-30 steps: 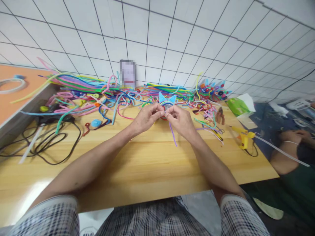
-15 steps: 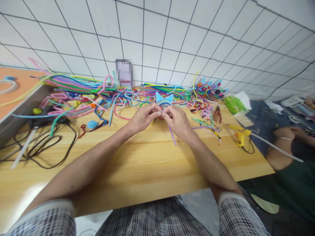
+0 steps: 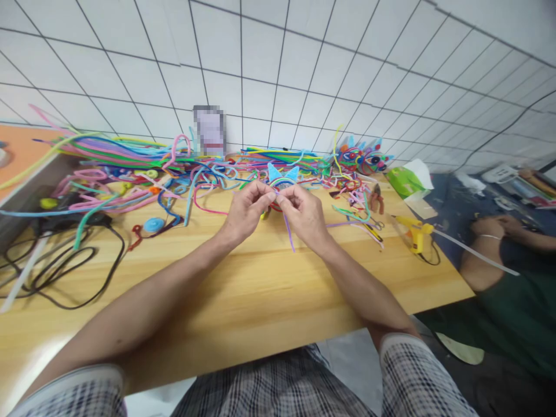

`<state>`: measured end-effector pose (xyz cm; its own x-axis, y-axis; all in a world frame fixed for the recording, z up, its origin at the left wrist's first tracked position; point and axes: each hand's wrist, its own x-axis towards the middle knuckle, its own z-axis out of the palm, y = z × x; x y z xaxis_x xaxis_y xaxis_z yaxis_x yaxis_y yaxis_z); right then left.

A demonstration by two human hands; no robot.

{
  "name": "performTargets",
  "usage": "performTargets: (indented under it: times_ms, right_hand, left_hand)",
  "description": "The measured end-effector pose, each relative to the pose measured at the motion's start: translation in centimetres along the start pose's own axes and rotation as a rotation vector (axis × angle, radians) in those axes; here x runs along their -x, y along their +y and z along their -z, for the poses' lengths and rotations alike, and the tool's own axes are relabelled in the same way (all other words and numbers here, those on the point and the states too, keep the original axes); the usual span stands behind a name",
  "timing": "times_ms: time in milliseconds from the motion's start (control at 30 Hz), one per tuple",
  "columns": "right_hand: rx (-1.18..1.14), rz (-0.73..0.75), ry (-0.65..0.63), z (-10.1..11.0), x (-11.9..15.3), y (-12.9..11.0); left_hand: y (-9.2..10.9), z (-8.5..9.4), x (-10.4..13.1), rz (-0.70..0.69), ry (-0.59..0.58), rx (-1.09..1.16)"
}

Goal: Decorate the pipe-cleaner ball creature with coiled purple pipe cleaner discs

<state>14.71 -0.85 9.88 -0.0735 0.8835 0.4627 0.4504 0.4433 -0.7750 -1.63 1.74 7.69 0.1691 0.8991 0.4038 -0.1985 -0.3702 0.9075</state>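
Observation:
My left hand (image 3: 247, 213) and my right hand (image 3: 304, 215) meet over the middle of the table, thumbs and forefingers pinched together. Between their fingertips is a purple pipe cleaner (image 3: 289, 234), whose loose end hangs down below my right hand. Just behind the fingers stands a pipe-cleaner figure with pointed blue ears (image 3: 283, 173); my hands cover most of its lower part. Whether the fingers touch this figure, I cannot tell. Another purple strand shows on the table to the right of my right hand.
Bundled and loose pipe cleaners (image 3: 117, 152) line the wall. Finished-looking figures (image 3: 362, 157), pliers (image 3: 376, 200) and a yellow glue gun (image 3: 419, 234) lie to the right. A black cable (image 3: 93, 260) coils at left. A co-worker's arm (image 3: 482, 255) is beyond the right edge.
The whole scene has shifted slightly left in view. My hands stay together at the purple pipe cleaner, with the fingers only slightly moved.

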Motion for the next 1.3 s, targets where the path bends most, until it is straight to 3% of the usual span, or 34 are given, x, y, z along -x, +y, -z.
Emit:
performTargets:
  times_ms: [167, 267, 467, 867, 1100, 1167, 1233, 1300]
  right_hand:
    - [-0.050, -0.052, -0.006, -0.2, -0.1, 0.4]
    - [0.036, -0.033, -0.050, 0.5, -0.4, 0.5]
    - [0.233, 0.076, -0.097, 1.5, -0.7, 0.4]
    - [0.102, -0.018, -0.040, 0.6, -0.2, -0.3]
    - [0.166, 0.066, -0.107, 0.7, -0.6, 0.0]
    - [0.163, 0.042, -0.179, 1.5, -1.1, 0.1]
    - [0.168, -0.009, -0.212, 3.7, -2.3, 0.9]
    - [0.233, -0.101, -0.083, 7.4, -4.0, 2.9]
  left_hand:
    - [-0.5, -0.6, 0.3, 0.079, 0.052, 0.117]
    - [-0.6, 0.0, -0.2, 0.084, -0.051, 0.054]
    - [0.2, 1.8, -1.2, -0.053, -0.231, -0.232]
    - [0.2, 0.1, 0.1, 0.025, 0.019, -0.074]
    - [0.3, 1.5, -1.0, 0.013, -0.188, -0.166]
    - [0.1, 1.6, -0.9, 0.015, -0.177, -0.200]
    - [-0.4, 0.9, -0.1, 0.054, -0.162, -0.220]
    - [-1.1, -0.3, 1.3, 0.121, -0.200, -0.216]
